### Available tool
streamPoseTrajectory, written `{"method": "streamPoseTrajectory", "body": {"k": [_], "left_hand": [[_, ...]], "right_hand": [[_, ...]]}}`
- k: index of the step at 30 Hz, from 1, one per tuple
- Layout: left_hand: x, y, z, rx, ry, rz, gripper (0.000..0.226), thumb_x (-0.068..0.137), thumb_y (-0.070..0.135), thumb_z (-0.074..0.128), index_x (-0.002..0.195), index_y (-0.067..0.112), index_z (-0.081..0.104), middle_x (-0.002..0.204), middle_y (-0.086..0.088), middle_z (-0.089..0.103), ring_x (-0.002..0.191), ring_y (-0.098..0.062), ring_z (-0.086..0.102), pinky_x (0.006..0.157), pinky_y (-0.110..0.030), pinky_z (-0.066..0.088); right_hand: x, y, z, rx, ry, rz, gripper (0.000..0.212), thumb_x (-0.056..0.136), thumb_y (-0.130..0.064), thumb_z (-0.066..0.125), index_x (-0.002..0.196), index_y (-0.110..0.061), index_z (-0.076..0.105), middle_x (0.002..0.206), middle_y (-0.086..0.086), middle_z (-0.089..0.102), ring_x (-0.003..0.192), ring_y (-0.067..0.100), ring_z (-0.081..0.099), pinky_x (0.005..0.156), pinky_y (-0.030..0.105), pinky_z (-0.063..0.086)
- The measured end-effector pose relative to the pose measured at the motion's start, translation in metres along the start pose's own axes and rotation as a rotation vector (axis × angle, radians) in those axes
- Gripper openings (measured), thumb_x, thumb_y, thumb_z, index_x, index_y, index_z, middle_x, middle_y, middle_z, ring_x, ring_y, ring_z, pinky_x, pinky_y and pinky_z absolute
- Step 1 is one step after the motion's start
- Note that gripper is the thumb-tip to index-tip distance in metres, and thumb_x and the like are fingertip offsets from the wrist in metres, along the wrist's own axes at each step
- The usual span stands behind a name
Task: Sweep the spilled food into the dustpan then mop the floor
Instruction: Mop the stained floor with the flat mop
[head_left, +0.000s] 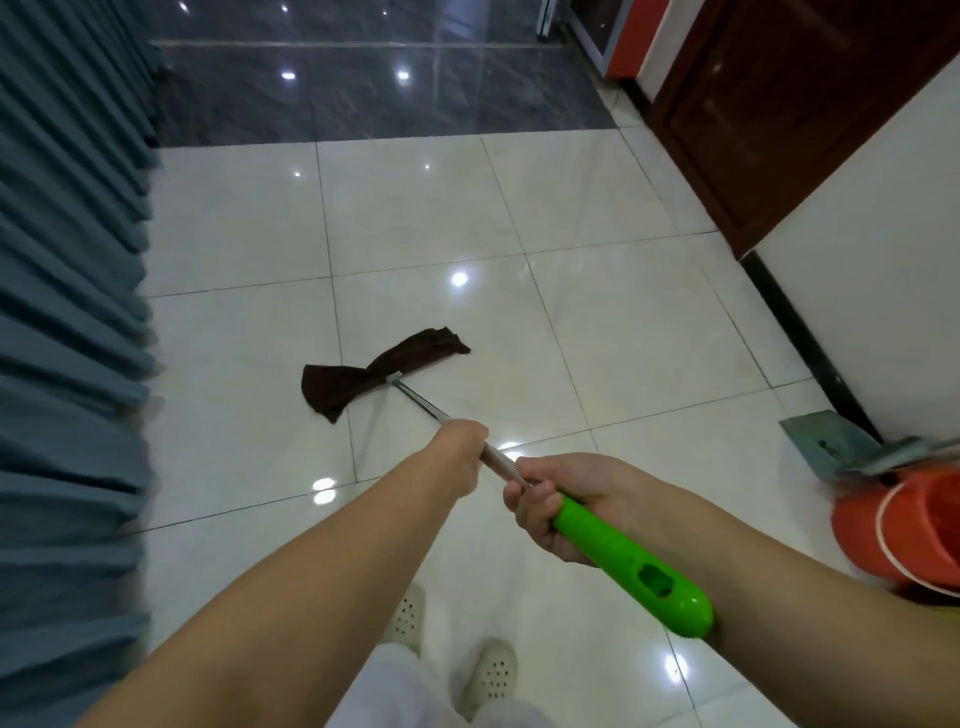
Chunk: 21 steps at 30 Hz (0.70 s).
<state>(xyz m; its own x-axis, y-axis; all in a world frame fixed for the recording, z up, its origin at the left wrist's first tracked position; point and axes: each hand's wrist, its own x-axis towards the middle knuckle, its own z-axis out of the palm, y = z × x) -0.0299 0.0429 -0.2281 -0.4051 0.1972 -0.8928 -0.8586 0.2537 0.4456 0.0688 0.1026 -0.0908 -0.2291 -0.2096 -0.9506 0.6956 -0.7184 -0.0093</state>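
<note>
A mop with a dark brown cloth head (363, 374) lies flat on the white floor tiles (415, 218) ahead of me. Its metal pole (423, 405) runs back to a bright green handle (623, 556). My left hand (460, 454) is shut around the metal pole, further down toward the head. My right hand (550, 506) grips the pole where the green handle begins. A grey-green dustpan (826, 441) rests on the floor at the right, by the wall. No spilled food shows on the tiles.
A teal pleated curtain (67, 312) runs along the whole left side. An orange bucket (904, 530) sits at the right edge next to the dustpan. A dark wooden door (779, 114) and a white wall stand at the right. Dark tiles (363, 93) begin further ahead. My feet wear white clogs (491, 673).
</note>
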Motion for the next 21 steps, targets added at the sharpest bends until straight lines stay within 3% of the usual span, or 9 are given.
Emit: {"method": "streamPoseTrajectory", "body": {"k": [3,5,8,10,12,15,17,21], "left_hand": [[-0.009,-0.024,0.032,-0.337,-0.069,-0.166,0.012,0.099,0.005,0.037,0.090,-0.002,0.040,0.083,-0.024,0.056,0.067,-0.027,0.061,0.054,-0.032,0.056],[-0.021,-0.045,0.057,-0.509,-0.058,-0.237,0.015,0.097,0.004,0.038,0.083,0.001,0.041,0.074,-0.016,0.052,0.055,-0.019,0.052,0.038,-0.019,0.049],[-0.040,-0.082,0.093,-0.623,-0.076,-0.299,0.015,0.095,0.002,0.041,0.081,0.005,0.044,0.070,-0.007,0.042,0.050,-0.011,0.038,0.036,-0.011,0.041],[-0.056,-0.105,0.111,-0.628,-0.091,-0.344,0.013,0.095,0.002,0.042,0.082,0.004,0.046,0.070,-0.007,0.041,0.049,-0.010,0.037,0.036,-0.010,0.039],[-0.069,-0.123,0.123,-0.628,-0.106,-0.373,0.011,0.094,-0.001,0.042,0.084,0.002,0.046,0.072,-0.008,0.041,0.049,-0.011,0.037,0.036,-0.011,0.039],[-0.081,-0.135,0.128,-0.620,-0.116,-0.385,0.010,0.093,-0.003,0.040,0.086,0.001,0.046,0.072,-0.009,0.040,0.050,-0.012,0.036,0.035,-0.013,0.040],[-0.082,-0.134,0.126,-0.618,-0.110,-0.365,0.010,0.094,-0.001,0.041,0.087,0.001,0.046,0.072,-0.009,0.041,0.049,-0.012,0.036,0.036,-0.012,0.040],[-0.065,-0.116,0.113,-0.633,-0.087,-0.265,0.014,0.094,-0.003,0.039,0.082,0.003,0.043,0.070,-0.007,0.038,0.049,-0.012,0.034,0.034,-0.011,0.037]], "right_hand": [[-0.022,0.012,-0.044,-0.051,0.038,0.015,0.029,0.092,-0.018,0.056,0.067,-0.004,0.050,0.043,0.002,0.041,0.023,0.006,0.035,0.025,0.013,0.032],[-0.038,0.023,-0.076,-0.068,0.062,0.024,0.026,0.093,-0.016,0.054,0.070,-0.005,0.050,0.052,0.000,0.040,0.026,0.006,0.035,0.025,0.012,0.032],[-0.062,0.040,-0.119,-0.067,0.056,0.014,0.013,0.084,-0.014,0.064,0.088,-0.009,0.053,0.064,0.001,0.041,0.030,0.006,0.035,0.025,0.013,0.032],[-0.076,0.052,-0.144,-0.060,0.052,-0.003,0.038,0.068,-0.010,0.070,0.102,-0.015,0.053,0.062,0.004,0.046,0.031,0.007,0.036,0.025,0.013,0.032],[-0.089,0.061,-0.162,-0.070,0.050,-0.008,0.049,0.062,-0.010,0.070,0.108,-0.020,0.055,0.060,0.007,0.047,0.031,0.008,0.036,0.026,0.013,0.032],[-0.098,0.067,-0.175,-0.104,0.062,0.014,0.036,0.076,-0.008,0.066,0.110,-0.021,0.058,0.059,0.008,0.046,0.032,0.009,0.034,0.027,0.013,0.032],[-0.094,0.064,-0.175,-0.164,0.069,0.019,0.030,0.092,-0.008,0.052,0.118,-0.022,0.056,0.059,0.007,0.044,0.032,0.008,0.033,0.027,0.012,0.031],[-0.077,0.044,-0.155,-0.261,0.067,0.005,0.021,0.097,-0.008,0.043,0.110,-0.023,0.049,0.057,0.004,0.041,0.030,0.006,0.032,0.027,0.010,0.029]]}}
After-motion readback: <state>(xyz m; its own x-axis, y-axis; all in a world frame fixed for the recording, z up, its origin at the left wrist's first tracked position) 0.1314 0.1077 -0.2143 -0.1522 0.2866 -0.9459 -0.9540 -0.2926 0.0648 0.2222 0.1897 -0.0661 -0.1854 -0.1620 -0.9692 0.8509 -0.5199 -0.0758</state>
